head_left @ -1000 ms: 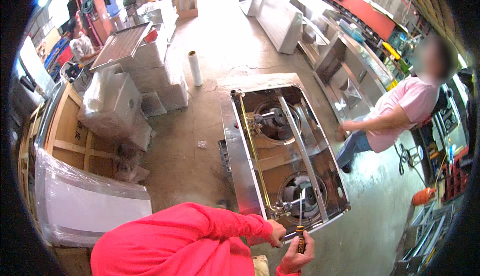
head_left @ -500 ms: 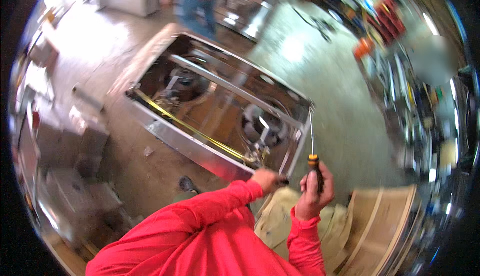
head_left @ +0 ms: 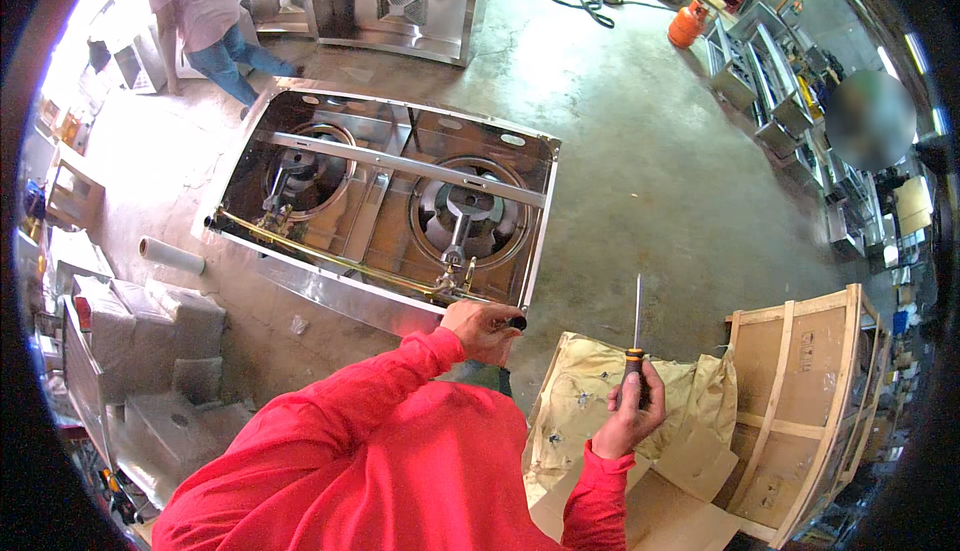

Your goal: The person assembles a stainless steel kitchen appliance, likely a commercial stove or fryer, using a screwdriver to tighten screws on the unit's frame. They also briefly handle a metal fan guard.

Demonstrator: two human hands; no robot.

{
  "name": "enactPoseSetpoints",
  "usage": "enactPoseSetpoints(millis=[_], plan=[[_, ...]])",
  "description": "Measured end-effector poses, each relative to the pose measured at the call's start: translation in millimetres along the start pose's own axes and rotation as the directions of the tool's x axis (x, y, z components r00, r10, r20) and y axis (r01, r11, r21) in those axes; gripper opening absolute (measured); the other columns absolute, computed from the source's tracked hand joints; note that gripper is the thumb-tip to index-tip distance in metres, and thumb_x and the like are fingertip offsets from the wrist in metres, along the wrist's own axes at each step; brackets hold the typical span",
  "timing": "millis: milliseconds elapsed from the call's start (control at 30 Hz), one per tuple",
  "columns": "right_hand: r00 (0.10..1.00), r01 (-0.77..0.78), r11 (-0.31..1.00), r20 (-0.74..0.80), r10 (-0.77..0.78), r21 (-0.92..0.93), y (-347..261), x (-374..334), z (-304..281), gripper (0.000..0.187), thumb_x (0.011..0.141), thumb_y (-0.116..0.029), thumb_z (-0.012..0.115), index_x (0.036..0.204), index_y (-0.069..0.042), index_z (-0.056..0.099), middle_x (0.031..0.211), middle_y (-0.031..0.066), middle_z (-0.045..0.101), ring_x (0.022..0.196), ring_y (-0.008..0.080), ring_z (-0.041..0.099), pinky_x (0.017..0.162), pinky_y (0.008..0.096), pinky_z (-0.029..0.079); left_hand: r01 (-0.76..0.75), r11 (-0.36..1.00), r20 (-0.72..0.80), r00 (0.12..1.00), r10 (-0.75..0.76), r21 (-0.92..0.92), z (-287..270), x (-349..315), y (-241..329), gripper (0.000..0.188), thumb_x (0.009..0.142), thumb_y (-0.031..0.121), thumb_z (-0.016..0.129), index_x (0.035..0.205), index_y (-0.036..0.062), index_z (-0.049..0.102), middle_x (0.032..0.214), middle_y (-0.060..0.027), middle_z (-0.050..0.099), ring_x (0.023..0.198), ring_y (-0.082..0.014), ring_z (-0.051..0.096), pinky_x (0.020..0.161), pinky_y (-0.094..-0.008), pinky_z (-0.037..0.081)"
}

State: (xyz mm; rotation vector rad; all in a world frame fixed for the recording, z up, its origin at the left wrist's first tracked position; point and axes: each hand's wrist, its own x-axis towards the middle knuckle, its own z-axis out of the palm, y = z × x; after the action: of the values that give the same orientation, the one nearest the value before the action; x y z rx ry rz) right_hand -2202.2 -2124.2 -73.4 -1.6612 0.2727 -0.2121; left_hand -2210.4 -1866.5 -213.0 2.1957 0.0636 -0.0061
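My right hand (head_left: 638,411) is closed around the dark handle of a screwdriver (head_left: 633,361), its metal shaft pointing away from me. My left hand (head_left: 478,333) is closed on a small black cylindrical piece (head_left: 517,322), of which only the end shows. That hand is at the near right corner of a large metal gas stove (head_left: 541,261) with its top off. Inside the stove are two round burners, the right burner (head_left: 470,213) and the left burner (head_left: 300,173). A yellow gas pipe (head_left: 335,268) runs along the stove's near side.
Yellowish paper and cardboard (head_left: 590,391) lie close to my right hand, beside a wood-framed crate (head_left: 790,381). Wrapped boxes (head_left: 150,326) and a pale roll (head_left: 172,255) are at left. Beyond the stove are a person (head_left: 200,11), steel equipment (head_left: 390,1) and an orange gas cylinder (head_left: 686,26).
My view has turned, so the stove appears farther left and less tilted. The screwdriver is now lower, away from the stove's right corner. The person appears farther left.
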Motion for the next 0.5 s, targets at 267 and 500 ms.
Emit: enactPoseSetpoints(millis=[267,500], plan=[[0.960,0.067,0.996,0.277,-0.048,-0.060,6.2,20.8,13.5,0.023,0.096,-0.010,0.065,0.117,0.000,0.067,0.081,0.0010,0.062,0.062,0.0064,0.054,0.051,0.0232,0.041,-0.066,0.994,-0.024,0.997,0.069,0.083,1.3,-4.8,2.7,0.040,0.084,0.047,0.073,0.118,0.0273,0.074,0.103,-0.0072,0.076,0.095,-0.0286,0.072,0.084,-0.0421,0.050],[0.780,0.415,0.848,0.609,-0.145,-0.331,-7.0,43.4,19.2,0.027,0.085,-0.009,0.073,0.109,0.003,0.070,0.093,0.0125,0.073,0.081,0.0201,0.069,0.075,0.0342,0.055,0.108,0.993,-0.128,0.987,-0.101,0.047,9.3,-11.9,25.6,0.043,0.083,0.046,0.073,0.120,0.0231,0.074,0.107,-0.0055,0.076,0.107,-0.0267,0.067,0.109,-0.0473,0.035]])
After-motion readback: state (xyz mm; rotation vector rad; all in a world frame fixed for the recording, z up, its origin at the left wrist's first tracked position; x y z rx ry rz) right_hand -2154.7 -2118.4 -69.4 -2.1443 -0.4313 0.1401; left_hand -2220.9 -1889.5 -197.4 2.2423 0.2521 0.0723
